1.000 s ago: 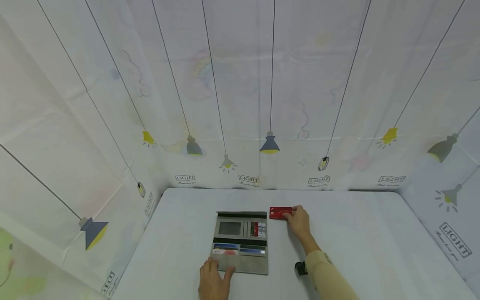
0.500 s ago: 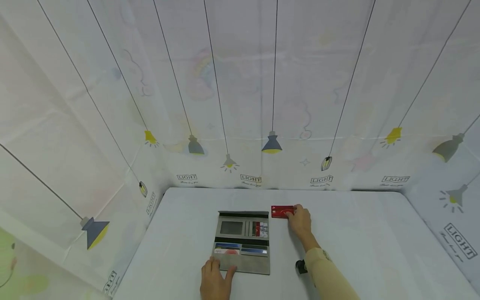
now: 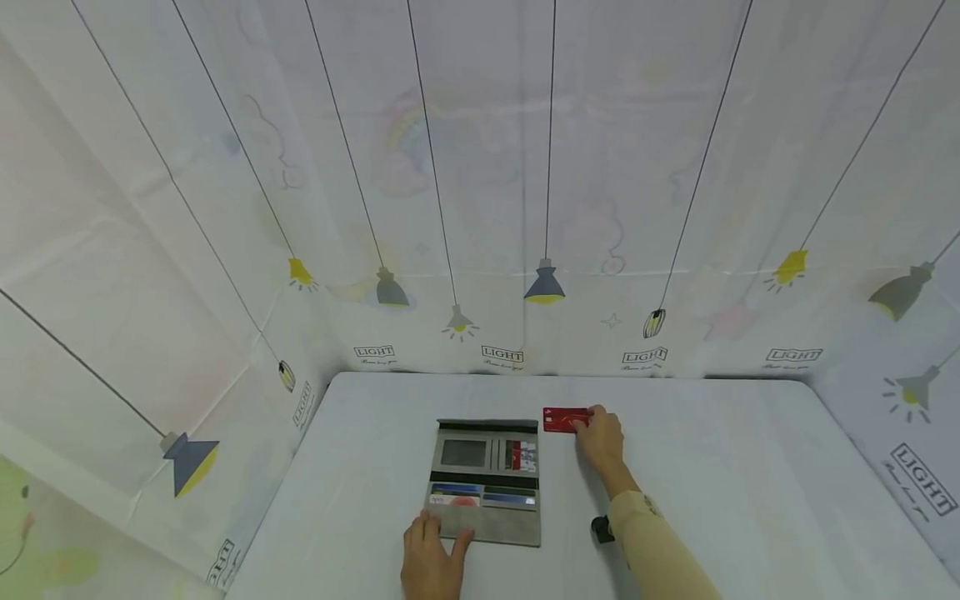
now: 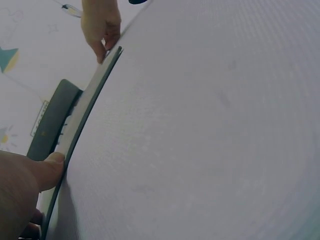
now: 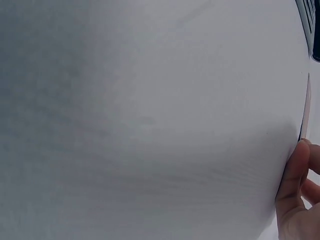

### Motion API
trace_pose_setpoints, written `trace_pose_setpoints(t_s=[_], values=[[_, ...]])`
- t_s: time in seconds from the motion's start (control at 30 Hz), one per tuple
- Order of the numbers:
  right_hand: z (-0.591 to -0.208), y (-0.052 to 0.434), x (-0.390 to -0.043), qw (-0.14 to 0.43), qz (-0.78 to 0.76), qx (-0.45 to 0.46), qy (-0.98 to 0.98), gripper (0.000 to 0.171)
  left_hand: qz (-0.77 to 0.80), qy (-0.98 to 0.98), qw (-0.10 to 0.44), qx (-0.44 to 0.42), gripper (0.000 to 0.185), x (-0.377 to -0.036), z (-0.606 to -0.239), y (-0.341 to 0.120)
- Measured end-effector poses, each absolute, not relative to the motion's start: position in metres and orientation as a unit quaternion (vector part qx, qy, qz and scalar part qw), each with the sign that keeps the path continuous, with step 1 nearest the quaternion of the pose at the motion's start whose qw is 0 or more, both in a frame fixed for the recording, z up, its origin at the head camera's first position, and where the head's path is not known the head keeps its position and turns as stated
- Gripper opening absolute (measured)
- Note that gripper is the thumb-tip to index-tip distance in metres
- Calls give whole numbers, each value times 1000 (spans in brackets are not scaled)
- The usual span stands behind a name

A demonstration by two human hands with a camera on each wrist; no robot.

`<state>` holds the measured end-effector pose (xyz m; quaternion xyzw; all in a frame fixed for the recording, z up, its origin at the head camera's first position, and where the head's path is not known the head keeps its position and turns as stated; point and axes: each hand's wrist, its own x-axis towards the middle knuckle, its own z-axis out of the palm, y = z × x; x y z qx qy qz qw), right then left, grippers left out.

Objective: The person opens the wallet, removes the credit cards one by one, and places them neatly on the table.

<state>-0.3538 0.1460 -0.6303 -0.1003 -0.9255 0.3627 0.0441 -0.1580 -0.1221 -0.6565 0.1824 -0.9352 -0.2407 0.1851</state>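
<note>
In the head view, a grey wallet [image 3: 487, 527] lies spread open on the white table. Bank cards [image 3: 455, 500] fill its lower slots, and a red-edged card [image 3: 520, 457] shows in the upper right pockets. My left hand [image 3: 432, 560] rests at the lower left corner, thumb on the front edge and fingers along the left side; the left wrist view shows that thumb [image 4: 51, 167] over the rim. To the right of the wallet's top, my right hand [image 3: 602, 442] pinches the right end of a red bank card [image 3: 558, 419] between thumb and fingers, close to the tabletop.
The white table [image 3: 720, 467] meets a pale backdrop [image 3: 480, 208] printed with hanging lamps behind and at both sides. A small black object [image 3: 602, 530] shows by the right sleeve [image 3: 648, 542].
</note>
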Motion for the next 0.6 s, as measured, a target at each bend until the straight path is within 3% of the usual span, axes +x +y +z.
trace_pose_setpoints(t_s=[0.37,0.6], values=[[-633,149,-350,49,361,-92,-927,37,-241,-941,148,187,60,-157,-654,-120],[-635,148,-350,69,386,-77,-917,35,-244,-937,180,174,58,-157,-657,-123]])
